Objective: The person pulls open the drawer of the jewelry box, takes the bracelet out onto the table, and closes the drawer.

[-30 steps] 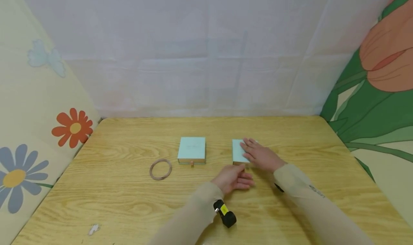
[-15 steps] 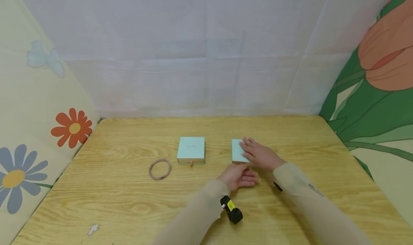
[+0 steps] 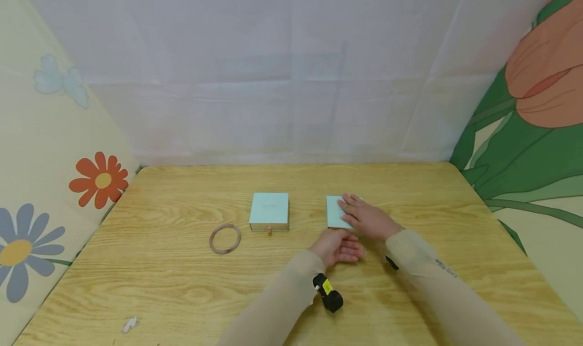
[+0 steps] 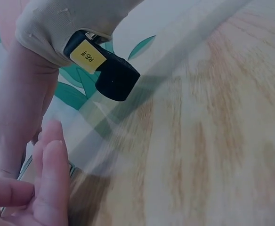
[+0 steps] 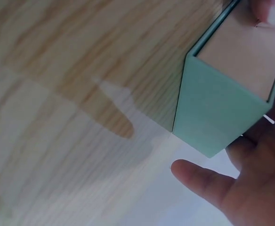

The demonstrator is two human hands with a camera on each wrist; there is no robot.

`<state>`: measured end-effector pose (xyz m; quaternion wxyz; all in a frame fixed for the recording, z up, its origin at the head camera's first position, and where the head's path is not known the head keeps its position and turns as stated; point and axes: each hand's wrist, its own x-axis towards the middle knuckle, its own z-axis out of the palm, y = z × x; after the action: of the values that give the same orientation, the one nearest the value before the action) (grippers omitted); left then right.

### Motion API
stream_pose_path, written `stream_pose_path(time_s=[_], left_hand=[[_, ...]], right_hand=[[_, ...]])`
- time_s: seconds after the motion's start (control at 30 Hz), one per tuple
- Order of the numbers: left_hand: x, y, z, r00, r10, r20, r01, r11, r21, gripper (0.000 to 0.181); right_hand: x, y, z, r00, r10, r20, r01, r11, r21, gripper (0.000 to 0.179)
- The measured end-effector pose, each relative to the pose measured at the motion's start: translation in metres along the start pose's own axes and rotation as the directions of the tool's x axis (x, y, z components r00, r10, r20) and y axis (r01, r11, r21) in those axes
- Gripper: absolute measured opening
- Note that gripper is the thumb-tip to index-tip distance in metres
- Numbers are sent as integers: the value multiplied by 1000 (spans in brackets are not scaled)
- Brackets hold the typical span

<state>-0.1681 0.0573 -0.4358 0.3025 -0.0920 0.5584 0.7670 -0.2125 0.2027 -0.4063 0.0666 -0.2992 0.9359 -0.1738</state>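
My right hand (image 3: pixel 371 219) lies flat across the top of a mint-green drawer box (image 3: pixel 334 212), covering its right part. In the right wrist view, the thumb is extended apart from the box's side (image 5: pixel 217 108), and the beige drawer front sits inside the sleeve. My left hand (image 3: pixel 337 247) is at the front of this box, thumb and index fingertip (image 5: pixel 269 12) together against the drawer front, pinching what seems to be its small pull tab, mostly hidden. Its other fingers extend loosely. Left of both hands sits a matching mint-green box (image 3: pixel 269 209) with a small tab at its front.
A brownish ring (image 3: pixel 225 239) lies flat on the wooden table (image 3: pixel 182 285), left of the second box. A small white scrap or worn patch (image 3: pixel 130 324) shows near the front left. A white cloth backdrop (image 3: pixel 227 83) stands behind, with flower-printed panels at both sides.
My left hand has moved slightly right and forward, closer against the front of the right box. The right hand stays on its lid, and the other box and ring have not moved.
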Motion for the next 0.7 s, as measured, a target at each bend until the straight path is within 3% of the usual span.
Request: stream_pose_path(time_s=[0.27, 0.7], left_hand=[[-4, 1, 0, 1000, -3, 14, 4, 999, -41, 25], [-11, 0, -1, 999, -25, 36, 26, 999, -34, 25]], right_hand=[[1, 1, 1, 1000, -5, -9, 5, 1000, 3, 48], [0, 0, -1, 1000, 13, 0, -13, 1000, 3, 49]])
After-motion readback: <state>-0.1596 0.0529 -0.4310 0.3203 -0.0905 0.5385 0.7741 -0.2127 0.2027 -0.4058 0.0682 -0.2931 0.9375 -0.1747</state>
